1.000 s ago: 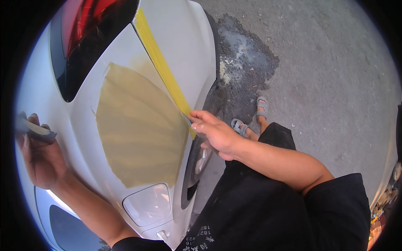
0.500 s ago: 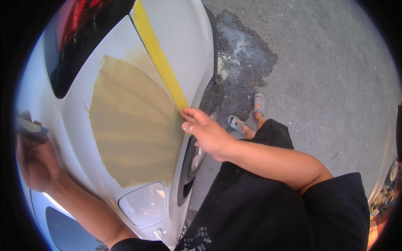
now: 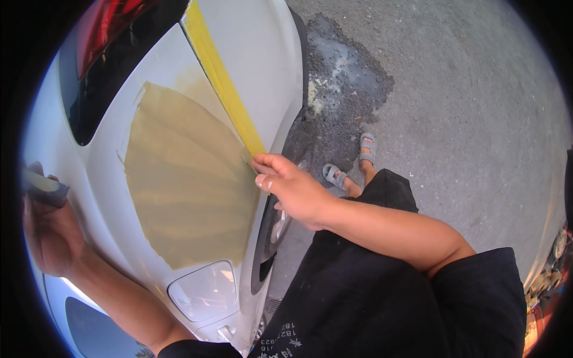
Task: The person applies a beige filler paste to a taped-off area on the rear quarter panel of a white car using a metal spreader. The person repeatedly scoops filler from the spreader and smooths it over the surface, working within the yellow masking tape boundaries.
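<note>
Smooth tan filler putty (image 3: 185,173) covers a fan-shaped patch on the side of a white car (image 3: 107,197). Yellow masking tape (image 3: 221,77) runs along the panel seam beside it. At the putty's right edge, by the tape's lower end, my right hand (image 3: 292,188) is closed in a pinch on a thin flat blade (image 3: 247,159), seen nearly edge-on and mostly hidden by the fingers. Pale putty marks the right thumb. Over the car at far left, my left hand (image 3: 54,235) grips a small dark plate (image 3: 54,196) with yellowish putty on top.
Below the patch is the closed fuel flap (image 3: 203,290). A wheel (image 3: 280,224) sits beneath the panel's right edge. Wet, whitish splashes (image 3: 343,65) stain the asphalt (image 3: 465,119) near my sandalled feet (image 3: 352,164). Red tail light (image 3: 107,30) at upper left.
My right hand has shifted slightly left, toward the putty, and a sliver of the blade's edge now shows past the fingertips. My left hand keeps its hold with hardly any movement.
</note>
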Tool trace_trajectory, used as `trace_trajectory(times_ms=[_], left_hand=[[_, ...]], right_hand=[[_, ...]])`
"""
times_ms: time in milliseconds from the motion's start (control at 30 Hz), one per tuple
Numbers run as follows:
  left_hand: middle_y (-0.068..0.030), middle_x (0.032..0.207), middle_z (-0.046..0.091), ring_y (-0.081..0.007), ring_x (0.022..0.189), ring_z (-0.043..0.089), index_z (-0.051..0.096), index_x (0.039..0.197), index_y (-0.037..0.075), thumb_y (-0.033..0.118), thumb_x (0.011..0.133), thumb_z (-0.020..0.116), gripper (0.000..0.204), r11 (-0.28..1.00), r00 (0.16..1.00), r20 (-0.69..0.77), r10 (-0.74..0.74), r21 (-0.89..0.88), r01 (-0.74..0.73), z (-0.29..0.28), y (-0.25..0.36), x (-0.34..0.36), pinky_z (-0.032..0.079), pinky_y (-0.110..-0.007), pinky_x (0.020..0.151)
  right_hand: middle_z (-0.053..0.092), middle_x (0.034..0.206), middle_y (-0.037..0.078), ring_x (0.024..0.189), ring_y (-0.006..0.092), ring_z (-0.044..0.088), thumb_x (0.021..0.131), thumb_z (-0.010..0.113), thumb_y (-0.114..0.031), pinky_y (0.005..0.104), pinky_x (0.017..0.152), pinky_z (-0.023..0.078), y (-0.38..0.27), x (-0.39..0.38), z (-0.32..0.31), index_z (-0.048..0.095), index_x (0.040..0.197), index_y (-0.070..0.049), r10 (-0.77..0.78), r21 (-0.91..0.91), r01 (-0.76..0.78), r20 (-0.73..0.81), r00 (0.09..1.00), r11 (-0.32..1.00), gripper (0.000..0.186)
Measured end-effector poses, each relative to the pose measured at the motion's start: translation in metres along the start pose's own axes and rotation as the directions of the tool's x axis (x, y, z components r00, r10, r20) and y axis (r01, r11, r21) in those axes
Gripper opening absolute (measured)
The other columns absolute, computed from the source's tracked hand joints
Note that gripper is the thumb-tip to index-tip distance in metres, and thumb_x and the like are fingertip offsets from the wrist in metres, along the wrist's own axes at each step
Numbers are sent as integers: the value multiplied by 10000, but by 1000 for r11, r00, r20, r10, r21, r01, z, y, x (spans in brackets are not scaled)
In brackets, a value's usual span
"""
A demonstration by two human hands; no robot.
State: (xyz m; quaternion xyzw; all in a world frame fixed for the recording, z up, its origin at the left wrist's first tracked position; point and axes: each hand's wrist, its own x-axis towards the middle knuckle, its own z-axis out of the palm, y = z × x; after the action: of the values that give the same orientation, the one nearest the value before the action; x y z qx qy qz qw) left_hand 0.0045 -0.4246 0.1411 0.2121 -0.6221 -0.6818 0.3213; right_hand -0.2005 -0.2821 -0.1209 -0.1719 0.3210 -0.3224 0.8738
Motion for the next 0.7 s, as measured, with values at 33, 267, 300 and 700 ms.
trace_trajectory(times_ms=[33,267,300,700], left_hand=[[-322,1278,464,-373,1226,469,472,1202,-172,37,939,315,370,1000,1000,4,-2,11,2,0,1,0,341,-452,1076],[-326,1272,468,-381,1239,452,494,1181,-169,48,939,315,371,998,999,-42,27,60,-24,-9,7,-9,336,-467,1076],[-324,1273,468,-382,1241,449,496,1181,-167,50,939,315,372,998,998,-50,24,64,-20,-11,7,-10,335,-468,1076],[-310,1290,462,-370,1254,438,494,1202,-146,63,946,302,383,1000,995,-99,12,9,-11,-12,7,-12,331,-470,1078]], right_hand=[[195,1535,56,1380,247,232,931,454,-268,476,1000,307,-1,0,-2,185,1449,-81,6,3,-6,14,1000,1000,614],[241,1517,59,1381,238,230,932,447,-280,488,985,319,-8,10,8,196,1446,-81,-58,-26,57,-52,997,998,606],[245,1515,63,1380,238,232,932,448,-282,492,982,321,-5,11,10,198,1446,-81,-87,-45,85,-50,995,995,605],[267,1504,88,1352,227,285,927,453,-301,458,932,364,-16,8,14,210,1437,-57,-84,-55,81,-55,995,995,614]])
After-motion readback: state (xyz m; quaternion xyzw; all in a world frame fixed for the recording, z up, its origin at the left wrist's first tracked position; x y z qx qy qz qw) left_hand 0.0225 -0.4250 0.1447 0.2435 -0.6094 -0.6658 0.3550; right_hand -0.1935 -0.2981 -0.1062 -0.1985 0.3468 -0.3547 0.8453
